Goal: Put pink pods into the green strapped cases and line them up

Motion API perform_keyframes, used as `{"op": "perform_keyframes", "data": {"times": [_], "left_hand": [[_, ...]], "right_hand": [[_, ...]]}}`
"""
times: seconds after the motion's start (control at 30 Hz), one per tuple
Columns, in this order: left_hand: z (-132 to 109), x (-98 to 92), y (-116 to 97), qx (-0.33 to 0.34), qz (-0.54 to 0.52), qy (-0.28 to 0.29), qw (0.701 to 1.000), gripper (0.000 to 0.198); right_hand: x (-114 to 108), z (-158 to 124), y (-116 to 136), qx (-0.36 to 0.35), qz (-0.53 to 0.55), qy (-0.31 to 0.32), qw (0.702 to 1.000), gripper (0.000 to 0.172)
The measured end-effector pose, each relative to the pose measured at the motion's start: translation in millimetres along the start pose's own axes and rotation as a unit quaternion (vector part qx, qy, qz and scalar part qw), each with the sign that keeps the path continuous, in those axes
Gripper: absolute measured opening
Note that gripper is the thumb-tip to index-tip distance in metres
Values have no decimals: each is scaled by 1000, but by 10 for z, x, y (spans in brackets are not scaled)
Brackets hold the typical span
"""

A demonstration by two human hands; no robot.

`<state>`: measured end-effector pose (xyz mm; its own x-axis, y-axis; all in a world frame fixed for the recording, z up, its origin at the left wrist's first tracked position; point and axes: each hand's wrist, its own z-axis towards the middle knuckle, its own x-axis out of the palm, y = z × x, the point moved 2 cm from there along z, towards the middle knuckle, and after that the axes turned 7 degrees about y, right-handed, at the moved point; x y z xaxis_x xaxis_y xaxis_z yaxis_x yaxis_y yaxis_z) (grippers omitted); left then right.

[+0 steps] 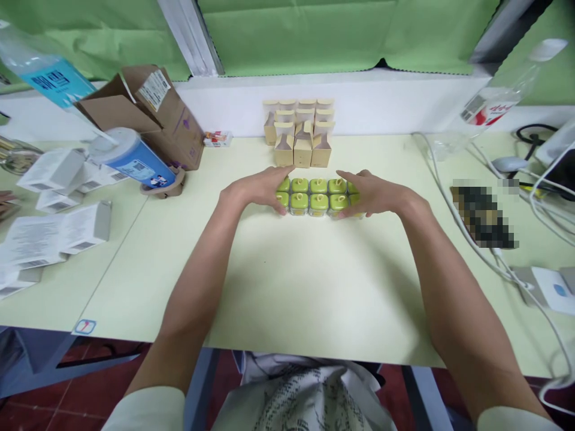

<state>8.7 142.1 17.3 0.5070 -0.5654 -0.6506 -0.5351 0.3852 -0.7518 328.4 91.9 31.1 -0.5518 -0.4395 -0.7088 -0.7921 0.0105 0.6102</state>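
Note:
Two rows of small clear square jars [318, 203] with green lids stand upright, side by side, in the middle of the table. My left hand [263, 188] wraps the left end of the rows, its fingers bent around the outer jars. At the opposite end, my right hand [371, 191] spans both rows, with fingertips on the front and back jars. Each hand partly hides the jars under it. Just behind the jars is a group of small open kraft boxes [303, 146], upright with their flaps raised; their insides are hard to see.
A brown cardboard box [157, 120], a blue-and-white cup [135, 161] and several white boxes [85, 230] are on the left. To the right lie white cables [453, 209], a blurred-out dark object [483, 215] and a clear bottle [494, 102]. Part of another person's hand [6, 203] shows at far left.

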Motion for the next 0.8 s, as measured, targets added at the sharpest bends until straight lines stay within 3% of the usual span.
{"op": "perform_keyframes", "data": {"times": [0.1,0.17,0.23,0.27,0.33,0.4,0.5,0.6,0.8], "left_hand": [[-130,57,25,1,-10,-26,1000,131],[-230,138,99,14,-32,-42,998,145],[-291,237,198,24,-81,-45,995,149],[-304,280,241,33,-102,-48,993,146],[-302,344,299,53,-133,-55,988,135],[-284,379,322,62,-151,-56,985,122],[-264,402,342,50,-172,-55,982,111],[-253,413,378,56,-179,-56,981,113],[-226,419,454,70,-148,-60,985,112]], "right_hand": [[-97,-285,259,-37,-12,-82,996,113],[-101,-475,560,-114,77,-130,982,91],[2,-530,882,-165,248,-85,951,67],[92,-490,1031,-168,333,-27,927,59],[288,-308,1266,-152,470,67,867,47],[458,-57,1381,-84,537,86,835,32],[626,239,1419,0,547,93,832,18],[714,353,1420,24,534,103,839,7],[863,430,1458,13,518,55,854,16]]}}
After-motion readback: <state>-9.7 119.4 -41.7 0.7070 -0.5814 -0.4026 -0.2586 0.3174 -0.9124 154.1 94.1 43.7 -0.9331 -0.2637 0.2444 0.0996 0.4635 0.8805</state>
